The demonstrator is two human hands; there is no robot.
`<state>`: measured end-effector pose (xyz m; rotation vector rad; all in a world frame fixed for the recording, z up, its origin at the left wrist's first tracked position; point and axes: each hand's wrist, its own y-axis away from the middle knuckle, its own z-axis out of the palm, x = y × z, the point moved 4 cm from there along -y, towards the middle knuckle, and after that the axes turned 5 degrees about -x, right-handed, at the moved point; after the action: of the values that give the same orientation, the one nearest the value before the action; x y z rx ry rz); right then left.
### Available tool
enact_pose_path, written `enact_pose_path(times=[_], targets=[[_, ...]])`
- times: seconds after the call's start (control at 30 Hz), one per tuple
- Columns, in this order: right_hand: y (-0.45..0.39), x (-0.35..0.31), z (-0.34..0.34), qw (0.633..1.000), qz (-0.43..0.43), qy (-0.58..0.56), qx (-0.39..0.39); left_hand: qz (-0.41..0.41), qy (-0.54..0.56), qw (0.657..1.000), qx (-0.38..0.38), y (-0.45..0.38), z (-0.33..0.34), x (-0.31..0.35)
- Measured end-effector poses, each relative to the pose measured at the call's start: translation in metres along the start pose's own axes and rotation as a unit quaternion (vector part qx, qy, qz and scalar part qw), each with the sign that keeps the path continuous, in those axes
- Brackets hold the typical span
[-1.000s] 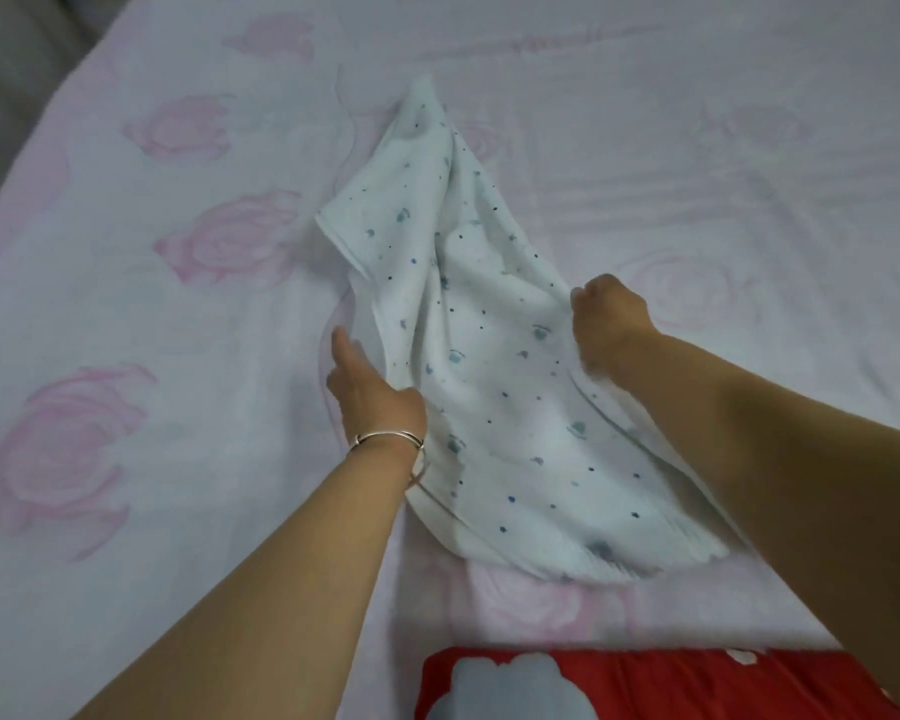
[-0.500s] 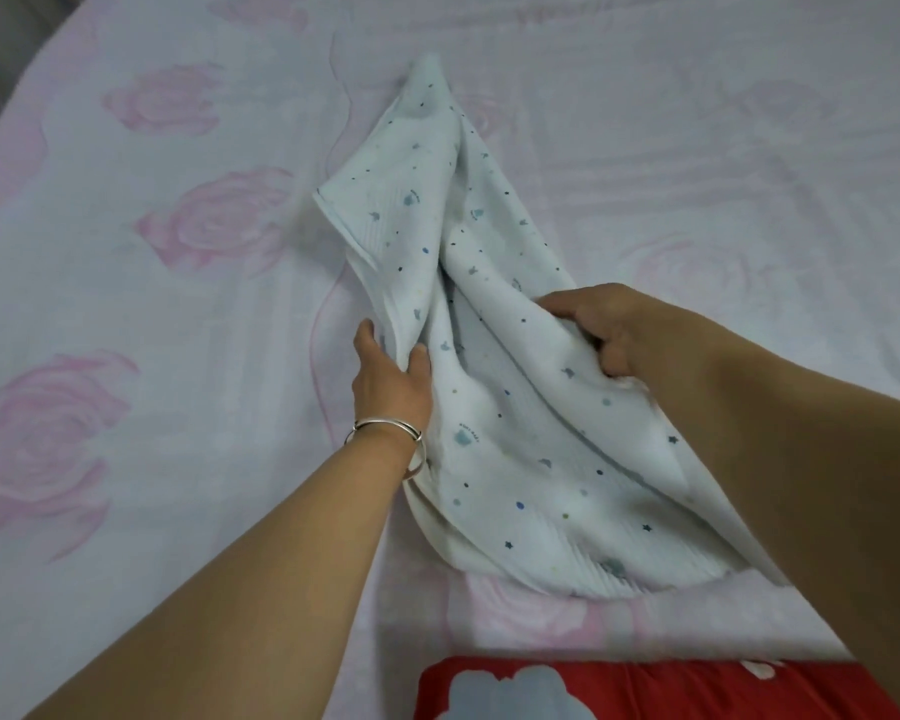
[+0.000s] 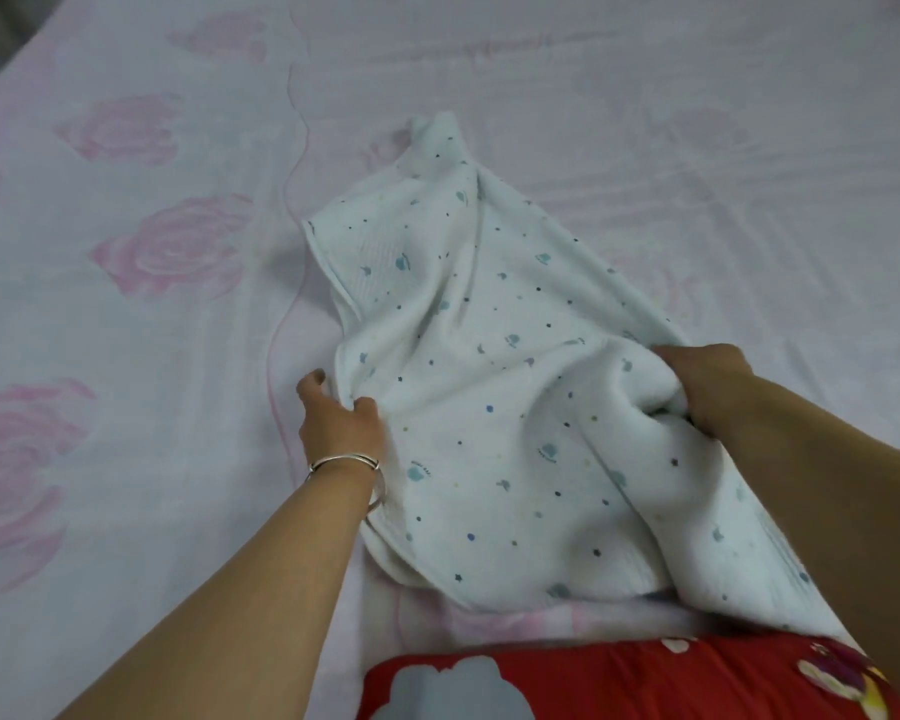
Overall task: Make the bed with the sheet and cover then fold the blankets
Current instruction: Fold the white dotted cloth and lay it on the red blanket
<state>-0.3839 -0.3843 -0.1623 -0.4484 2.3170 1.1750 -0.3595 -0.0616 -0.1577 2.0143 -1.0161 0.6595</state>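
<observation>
A small white blanket (image 3: 489,397) with blue dots and little prints lies rumpled on the pink rose-patterned bed cover (image 3: 152,356). My left hand (image 3: 336,423), with a silver bangle at the wrist, pinches the blanket's left edge between thumb and fingers. My right hand (image 3: 707,379) grips a bunched fold on the blanket's right side, fingers curled into the cloth. The blanket's far corner points away from me; its near right part is hidden under my right forearm.
A red patterned cloth (image 3: 619,683) with a grey cloud shape lies at the near edge below the blanket. The bed cover spreads wide to the left, right and far side. A dark gap shows at the top left corner.
Both hands have drawn the blanket nearer and spread it wider. The right hand slid right along the cloth, and the left hand shifted its pinch on the left edge.
</observation>
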Motion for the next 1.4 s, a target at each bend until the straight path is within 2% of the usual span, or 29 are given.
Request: enact_pose_path(times=[0.07, 0.13, 0.17, 0.23, 0.27, 0.3, 0.33, 0.37, 0.4, 0.43, 0.47, 0.5, 0.57, 0.6, 0.73, 0.8, 0.9, 1.0, 1.07, 1.13, 1.3, 1.4], targets=[[0.001, -0.007, -0.003, 0.998, -0.025, 0.044, 0.036, 0.015, -0.033, 0.999, 0.011, 0.005, 0.003, 0.004], [0.002, -0.017, -0.002, 0.985, -0.084, 0.126, 0.088, 0.087, -0.164, 0.981, 0.059, 0.009, -0.001, 0.013], [0.006, -0.024, -0.002, 0.965, -0.132, 0.191, 0.123, 0.167, -0.237, 0.954, 0.079, 0.011, 0.001, 0.020], [0.020, -0.043, 0.003, 0.896, -0.272, 0.300, 0.181, 0.369, -0.293, 0.880, 0.065, 0.021, 0.016, 0.037], [0.027, -0.052, 0.009, 0.859, -0.352, 0.320, 0.189, 0.433, -0.295, 0.851, 0.026, 0.028, 0.026, 0.044], [0.032, -0.060, 0.016, 0.829, -0.417, 0.330, 0.175, 0.453, -0.297, 0.840, -0.043, 0.033, 0.037, 0.049], [0.036, -0.066, 0.024, 0.820, -0.457, 0.325, 0.116, 0.430, -0.300, 0.843, -0.120, 0.036, 0.048, 0.049], [0.036, -0.068, 0.032, 0.829, -0.464, 0.310, 0.029, 0.390, -0.302, 0.851, -0.183, 0.035, 0.058, 0.046], [0.035, -0.067, 0.039, 0.845, -0.434, 0.303, -0.075, 0.341, -0.304, 0.863, -0.216, 0.031, 0.066, 0.044], [0.033, -0.063, 0.045, 0.851, -0.389, 0.313, -0.165, 0.304, -0.310, 0.873, -0.223, 0.026, 0.069, 0.042], [0.029, -0.058, 0.047, 0.839, -0.349, 0.355, -0.220, 0.286, -0.330, 0.872, -0.223, 0.022, 0.071, 0.040], [0.024, -0.053, 0.048, 0.820, -0.326, 0.405, -0.240, 0.283, -0.368, 0.859, -0.218, 0.020, 0.071, 0.039], [0.013, -0.047, 0.047, 0.791, -0.317, 0.472, -0.225, 0.294, -0.438, 0.824, -0.207, 0.016, 0.071, 0.038], [0.009, -0.045, 0.049, 0.780, -0.325, 0.495, -0.202, 0.298, -0.450, 0.818, -0.200, 0.015, 0.071, 0.038], [0.011, -0.043, 0.062, 0.704, -0.387, 0.587, -0.103, 0.299, -0.475, 0.802, -0.203, 0.015, 0.082, 0.042], [0.017, -0.046, 0.066, 0.686, -0.417, 0.591, -0.081, 0.313, -0.462, 0.804, -0.205, 0.021, 0.084, 0.044], [0.029, -0.046, 0.061, 0.684, -0.444, 0.576, -0.058, 0.328, -0.451, 0.807, -0.196, 0.034, 0.077, 0.046], [0.047, -0.048, 0.048, 0.713, -0.444, 0.540, -0.042, 0.321, -0.445, 0.815, -0.189, 0.041, 0.063, 0.057], [0.067, -0.054, 0.036, 0.703, -0.463, 0.540, -0.012, 0.296, -0.460, 0.814, -0.194, 0.046, 0.049, 0.069], [0.084, -0.059, 0.025, 0.682, -0.479, 0.552, 0.014, 0.285, -0.494, 0.799, -0.190, 0.050, 0.033, 0.078], [0.124, -0.075, -0.021, 0.659, -0.479, 0.575, 0.076, 0.334, -0.447, 0.819, -0.134, 0.083, -0.018, 0.124], [0.152, -0.092, -0.054, 0.678, -0.497, 0.534, 0.090, 0.391, -0.452, 0.796, -0.094, 0.108, -0.048, 0.158]])
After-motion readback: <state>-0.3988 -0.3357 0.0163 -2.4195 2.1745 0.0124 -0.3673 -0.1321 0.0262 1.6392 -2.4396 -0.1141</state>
